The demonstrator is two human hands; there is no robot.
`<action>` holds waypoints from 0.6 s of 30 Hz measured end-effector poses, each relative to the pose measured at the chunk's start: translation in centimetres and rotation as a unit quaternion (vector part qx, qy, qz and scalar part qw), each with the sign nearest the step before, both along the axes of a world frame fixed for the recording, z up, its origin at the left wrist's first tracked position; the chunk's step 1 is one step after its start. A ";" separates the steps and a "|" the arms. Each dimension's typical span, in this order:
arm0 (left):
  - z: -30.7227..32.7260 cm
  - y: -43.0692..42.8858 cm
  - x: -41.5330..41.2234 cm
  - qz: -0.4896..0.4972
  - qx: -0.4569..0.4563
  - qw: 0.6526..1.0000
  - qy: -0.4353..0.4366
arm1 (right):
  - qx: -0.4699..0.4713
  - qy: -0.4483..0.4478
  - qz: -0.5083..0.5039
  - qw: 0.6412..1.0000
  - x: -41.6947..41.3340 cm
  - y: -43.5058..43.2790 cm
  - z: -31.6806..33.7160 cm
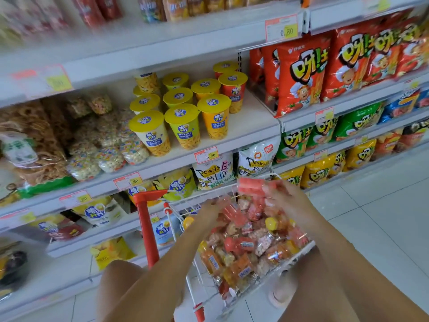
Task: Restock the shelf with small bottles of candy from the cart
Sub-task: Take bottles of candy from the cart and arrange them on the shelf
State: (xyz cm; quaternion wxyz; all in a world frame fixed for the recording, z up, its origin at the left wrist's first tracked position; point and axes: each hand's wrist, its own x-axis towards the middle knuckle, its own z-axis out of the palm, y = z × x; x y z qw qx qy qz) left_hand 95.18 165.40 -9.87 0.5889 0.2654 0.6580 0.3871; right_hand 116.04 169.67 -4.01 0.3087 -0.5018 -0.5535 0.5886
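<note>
- Cart (304, 248): thin metal wire with a smooth white coating. Handle post (146, 219) is red plastic with a slight sheen.
- Small bottles (234, 259): clear plastic, glossy, with opaque plastic caps.
- Shelf (243, 117): white, smooth, matt to satin; looks like painted metal.
- Red snack bags (299, 75): plastic film, high gloss, crinkled.
- Cups (151, 133): printed walls, satin, with smooth yellow lids.
- Floor tiles (383, 217): white, smooth, faintly reflective.

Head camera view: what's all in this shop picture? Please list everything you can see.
candy bottles: many; pink, orange, yellow; piled in the cart
cart: one; white wire, red post; beside the shelves
snack cups: about eleven; yellow lids; middle shelf
clear snack bags: several; pale, speckled; left of the cups
chip bags: many; red; upper right shelf
price tags: several; red and yellow; shelf edges
left hand: one; over the cart's bottles, blurred
right hand: one; above the cart, grip on pink bottles
</note>
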 end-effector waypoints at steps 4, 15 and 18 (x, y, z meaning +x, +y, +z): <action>8.0 -0.7 -1.2 0.175 -0.008 0.910 -0.377 | 0.003 0.166 -0.019 0.986 -2.7 -0.5 5.5; 28.1 -6.4 -10.8 -0.064 0.245 0.967 0.022 | 0.254 0.239 -0.011 0.937 -10.4 -0.6 20.6; 32.1 -5.6 -14.9 -0.003 0.282 0.943 0.176 | 0.322 0.224 -0.019 0.920 -13.7 1.1 24.4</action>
